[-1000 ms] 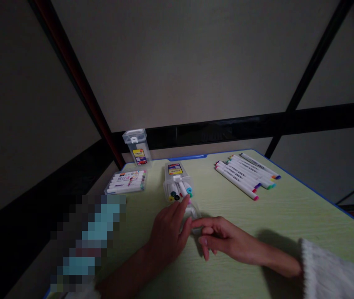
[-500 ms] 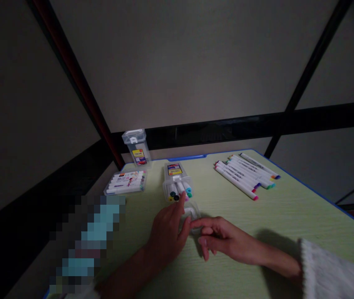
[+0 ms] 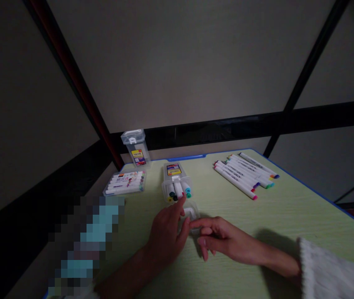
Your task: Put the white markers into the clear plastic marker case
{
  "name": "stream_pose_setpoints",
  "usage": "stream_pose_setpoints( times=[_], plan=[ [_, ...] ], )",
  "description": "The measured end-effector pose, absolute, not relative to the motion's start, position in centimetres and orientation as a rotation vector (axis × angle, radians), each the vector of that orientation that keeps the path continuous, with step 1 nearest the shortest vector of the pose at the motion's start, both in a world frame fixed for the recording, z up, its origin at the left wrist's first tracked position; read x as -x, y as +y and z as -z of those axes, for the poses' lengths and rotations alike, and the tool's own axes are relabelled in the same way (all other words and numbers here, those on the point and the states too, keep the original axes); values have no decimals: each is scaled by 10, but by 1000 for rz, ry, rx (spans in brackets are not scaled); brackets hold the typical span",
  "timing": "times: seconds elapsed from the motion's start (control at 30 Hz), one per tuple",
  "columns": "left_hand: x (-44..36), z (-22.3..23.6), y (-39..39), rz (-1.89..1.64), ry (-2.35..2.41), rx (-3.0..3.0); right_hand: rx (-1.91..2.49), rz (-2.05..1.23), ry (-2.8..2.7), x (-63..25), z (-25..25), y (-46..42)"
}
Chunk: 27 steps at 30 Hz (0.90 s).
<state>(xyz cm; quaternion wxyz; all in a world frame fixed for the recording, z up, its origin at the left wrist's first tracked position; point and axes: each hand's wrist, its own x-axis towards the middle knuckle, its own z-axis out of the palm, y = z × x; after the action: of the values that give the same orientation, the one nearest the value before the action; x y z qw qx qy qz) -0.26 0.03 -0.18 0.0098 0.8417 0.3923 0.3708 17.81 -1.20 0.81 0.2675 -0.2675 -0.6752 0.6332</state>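
A clear plastic marker box [image 3: 167,179] lies on its side in mid-table, its mouth towards me and a yellow-and-blue label on top. Several white markers [image 3: 178,189] with coloured ends are inside. My left hand [image 3: 166,234] is in front of it, index finger stretched to the marker ends and thumb apart. Under the hands lies the box's clear lid [image 3: 192,205], partly covered. My right hand [image 3: 226,241] is to the right, its index finger extended to the left thumb and the lid's edge, the other fingers loosely bent. Neither hand grasps a marker.
Loose white markers [image 3: 237,178] with coloured ends lie in a group on the right. Back left stands another clear box [image 3: 137,149], lid closed. A flat pack of markers [image 3: 127,182] lies before it. The green table [image 3: 289,216] has a blue edge; a wall rises behind.
Both hands keep nearly the same place. My left index fingertip has shifted very slightly at the marker ends, and a red end now shows beside it.
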Motion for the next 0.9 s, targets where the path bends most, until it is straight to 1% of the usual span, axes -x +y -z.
stream_pose_setpoints(
  times=[0.23,0.9],
  plan=[
    [2,-1,-2,-1250,1159,-2683,743,-1711,-1808,-178,-9,-13],
    [-1,-1,-2,-1185,1058,-2773,709,-1690,-1810,-179,-6,-12]
  ],
)
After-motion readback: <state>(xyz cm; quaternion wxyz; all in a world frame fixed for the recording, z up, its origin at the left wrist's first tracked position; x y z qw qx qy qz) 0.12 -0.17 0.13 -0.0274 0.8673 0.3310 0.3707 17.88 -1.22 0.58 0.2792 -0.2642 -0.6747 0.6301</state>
